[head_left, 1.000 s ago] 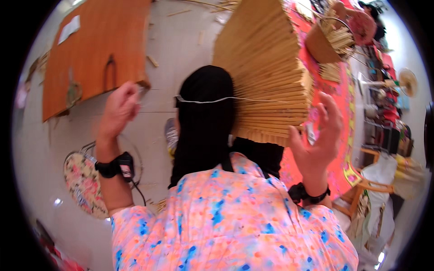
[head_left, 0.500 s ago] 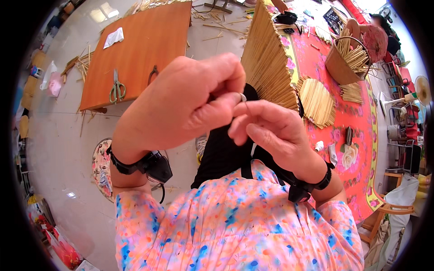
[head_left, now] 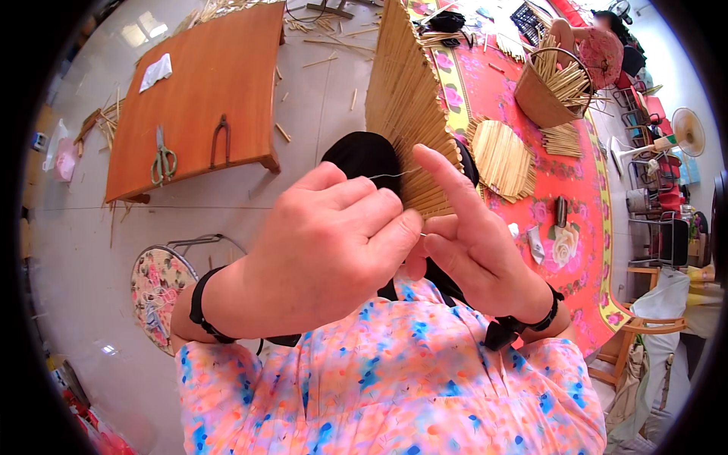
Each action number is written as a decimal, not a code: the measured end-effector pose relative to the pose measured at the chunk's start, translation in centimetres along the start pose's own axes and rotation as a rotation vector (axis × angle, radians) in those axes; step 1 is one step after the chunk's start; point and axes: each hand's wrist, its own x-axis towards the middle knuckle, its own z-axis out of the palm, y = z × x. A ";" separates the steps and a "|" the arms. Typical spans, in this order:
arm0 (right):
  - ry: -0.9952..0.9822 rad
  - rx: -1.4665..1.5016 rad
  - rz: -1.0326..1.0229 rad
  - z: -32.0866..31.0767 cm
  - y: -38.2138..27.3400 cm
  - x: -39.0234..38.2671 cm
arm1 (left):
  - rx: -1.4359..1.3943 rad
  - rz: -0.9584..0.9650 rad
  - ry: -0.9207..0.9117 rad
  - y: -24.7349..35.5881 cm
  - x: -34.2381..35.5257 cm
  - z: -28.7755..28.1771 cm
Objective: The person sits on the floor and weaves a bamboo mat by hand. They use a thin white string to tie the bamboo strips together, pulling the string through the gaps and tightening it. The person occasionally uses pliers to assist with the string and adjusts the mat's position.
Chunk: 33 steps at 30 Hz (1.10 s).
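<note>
Close together in front of my chest are both hands, over a dark-clad knee. My left hand (head_left: 334, 243) is closed, its fingers pinching a thin pale thread (head_left: 390, 175). One stretch of the thread runs from its knuckles toward my right hand (head_left: 481, 250). There the index finger points up and the thumb and other fingers are bent together at another short bit of thread. The fingertips of the two hands nearly touch. Behind them stands a tall panel of tied straw-coloured sticks (head_left: 402, 83), partly hidden by the hands.
An orange-brown wooden table (head_left: 220, 68) bears green-handled scissors (head_left: 163, 159), pincers (head_left: 221, 142) and a white tissue (head_left: 156, 73). On the red floral cloth (head_left: 576, 303) lie a rounded stick mat (head_left: 500, 161) and a basket of sticks (head_left: 553, 87). A floral stool (head_left: 158, 284) stands left; another person (head_left: 603, 53) sits far right.
My left hand has come down and nearer, and my right index finger has straightened upward. A stretch of thread now shows between the hands. The whole view has shifted, with the surroundings moving left.
</note>
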 end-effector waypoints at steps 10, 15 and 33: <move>0.637 -0.444 -0.069 -2.8 3.1 -0.7 | -0.550 -0.274 0.133 -4.6 -1.1 6.1; 0.662 -0.447 0.091 -3.3 3.8 1.4 | -0.745 -0.516 0.076 -6.5 -1.4 9.5; 0.635 -0.739 0.215 -4.0 4.4 2.8 | -0.885 -0.463 0.198 -7.1 0.6 14.5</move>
